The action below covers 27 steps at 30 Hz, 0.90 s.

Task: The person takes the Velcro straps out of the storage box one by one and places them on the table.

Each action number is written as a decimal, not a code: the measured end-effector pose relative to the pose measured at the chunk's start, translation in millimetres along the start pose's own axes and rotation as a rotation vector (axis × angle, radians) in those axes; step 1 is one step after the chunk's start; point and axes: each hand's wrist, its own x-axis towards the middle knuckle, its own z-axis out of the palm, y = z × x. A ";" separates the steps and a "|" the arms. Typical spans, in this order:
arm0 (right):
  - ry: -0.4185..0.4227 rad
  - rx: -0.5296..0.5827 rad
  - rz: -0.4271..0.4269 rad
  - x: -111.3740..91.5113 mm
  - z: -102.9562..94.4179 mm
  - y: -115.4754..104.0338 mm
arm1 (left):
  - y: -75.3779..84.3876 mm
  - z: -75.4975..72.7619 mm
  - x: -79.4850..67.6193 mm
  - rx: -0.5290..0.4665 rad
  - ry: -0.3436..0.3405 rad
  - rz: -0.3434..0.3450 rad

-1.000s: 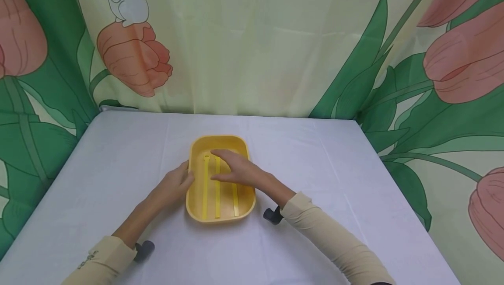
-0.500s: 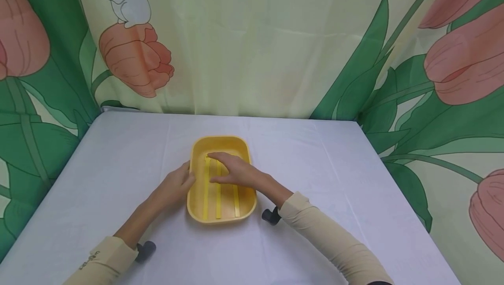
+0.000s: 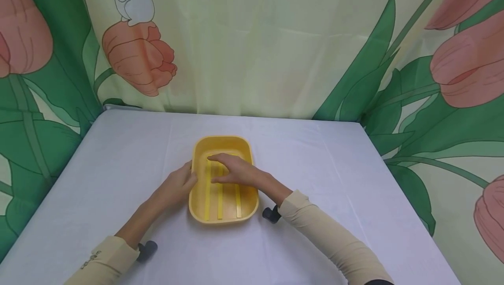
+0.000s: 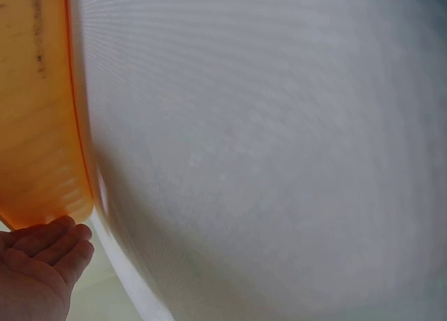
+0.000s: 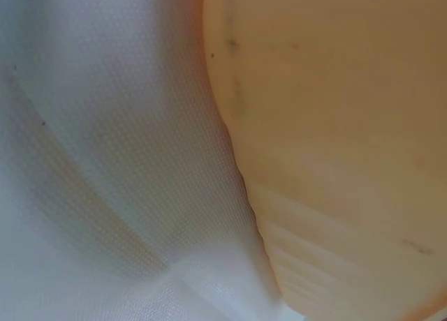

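A yellow rectangular tray with rounded corners lies on the white-covered table. In it run three flat yellow strips, side by side lengthwise: a left strip, a middle strip and a right strip. My left hand rests at the tray's left side, its thumb by the rim; in the left wrist view its fingers lie fairly straight against the outer wall. Over the tray reaches my right hand, thumb and forefinger spread apart, covering the upper parts of the strips. The right wrist view shows only the tray's outer wall and cloth.
A white cloth covers the table around the tray. Behind stands a curtain printed with tulips and a white animal. Dark wrist devices hang by the left cuff and the right cuff.
Over the tray, my right hand has shifted slightly left and toward me, with its fingertips now near the left strip's top. My left hand stays at the tray's side.
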 end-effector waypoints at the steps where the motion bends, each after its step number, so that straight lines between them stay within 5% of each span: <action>1: -0.001 0.000 -0.004 0.5 0.2 -0.2 | 0.0 -0.2 -0.2 -0.001 0.000 -0.002; 27: -0.110 0.028 -0.041 17.5 10.8 10.1 | -1.4 -0.3 1.2 -0.009 -0.032 -0.052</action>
